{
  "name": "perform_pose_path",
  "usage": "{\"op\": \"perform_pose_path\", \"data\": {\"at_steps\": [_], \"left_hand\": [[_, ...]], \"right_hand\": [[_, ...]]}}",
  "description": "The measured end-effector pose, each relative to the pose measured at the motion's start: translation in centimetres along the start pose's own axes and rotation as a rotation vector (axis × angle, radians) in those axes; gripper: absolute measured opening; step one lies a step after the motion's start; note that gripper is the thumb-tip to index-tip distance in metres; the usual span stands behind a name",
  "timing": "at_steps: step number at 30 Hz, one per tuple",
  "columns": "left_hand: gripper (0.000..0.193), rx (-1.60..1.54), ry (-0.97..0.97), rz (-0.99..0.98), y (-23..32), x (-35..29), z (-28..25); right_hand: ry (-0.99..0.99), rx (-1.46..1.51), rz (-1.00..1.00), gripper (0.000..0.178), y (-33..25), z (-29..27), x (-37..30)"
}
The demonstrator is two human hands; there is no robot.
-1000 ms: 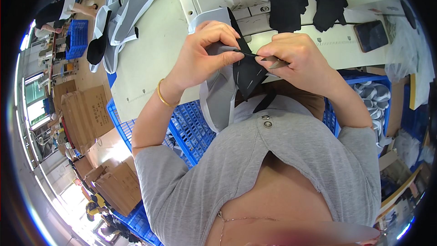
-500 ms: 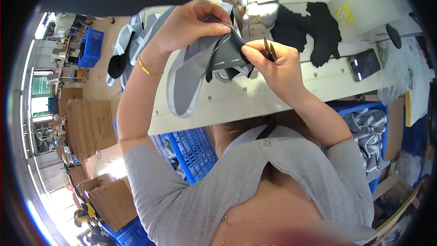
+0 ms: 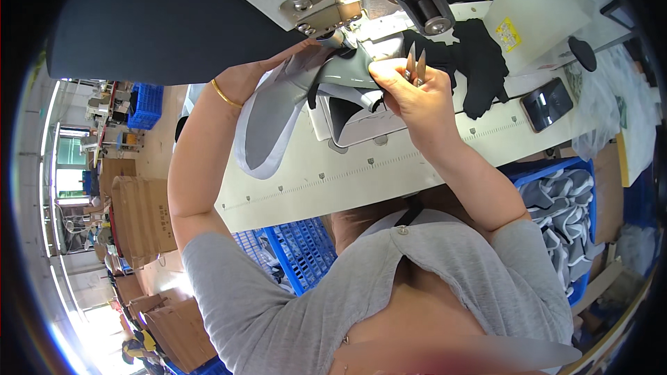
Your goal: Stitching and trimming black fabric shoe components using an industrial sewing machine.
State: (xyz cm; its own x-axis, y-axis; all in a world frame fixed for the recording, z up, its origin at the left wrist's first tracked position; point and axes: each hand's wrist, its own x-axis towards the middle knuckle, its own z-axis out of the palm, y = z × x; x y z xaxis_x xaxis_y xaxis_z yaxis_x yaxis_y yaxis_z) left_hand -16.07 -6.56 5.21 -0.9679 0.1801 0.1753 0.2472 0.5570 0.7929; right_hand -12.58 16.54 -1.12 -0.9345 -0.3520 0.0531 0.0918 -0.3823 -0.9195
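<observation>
A grey-and-black fabric piece lies under the head of a sewing machine, its pale-edged grey loop hanging toward me over the worktable. My left hand, a gold bangle at its wrist, is on the far-left side of the grey fabric; the machine head hides its fingers. My right hand is closed, thumb and forefinger pinching the dark part's right edge near the needle area. Small thread snips are tucked in the same hand, their pointed blades sticking up past the fingers.
Black fabric pieces lie right of the machine, with a phone farther right on the ruler-marked table. Blue crates stand below the table edge; the right one holds grey pieces. Cardboard boxes stand at left.
Both hands have brought the fabric in under the machine head. The left hand's fingers have passed out of sight behind it. My view has shifted, showing more of the machine.
</observation>
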Motion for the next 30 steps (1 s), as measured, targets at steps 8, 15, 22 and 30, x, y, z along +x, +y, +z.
{"op": "perform_pose_path", "data": {"at_steps": [8, 15, 22, 30], "left_hand": [[0.022, 0.321, 0.127, 0.296, 1.2, -1.8, -1.2], [0.02, 0.549, 0.24, 0.545, 0.9, -3.2, -1.5], [0.015, 0.844, 0.44, 0.028, 3.0, -6.7, -5.1], [0.029, 0.7, 0.323, 0.61, 4.5, -9.0, 7.4]], "right_hand": [[0.01, 0.03, 0.007, 0.012, 0.4, 0.1, 0.1], [0.011, -0.013, -0.04, 0.015, 0.3, 0.2, -0.3], [0.007, -0.102, -0.075, 0.015, 0.5, 0.0, -0.4], [-0.003, -0.011, -0.114, 0.014, 0.3, 0.7, -0.9]]}}
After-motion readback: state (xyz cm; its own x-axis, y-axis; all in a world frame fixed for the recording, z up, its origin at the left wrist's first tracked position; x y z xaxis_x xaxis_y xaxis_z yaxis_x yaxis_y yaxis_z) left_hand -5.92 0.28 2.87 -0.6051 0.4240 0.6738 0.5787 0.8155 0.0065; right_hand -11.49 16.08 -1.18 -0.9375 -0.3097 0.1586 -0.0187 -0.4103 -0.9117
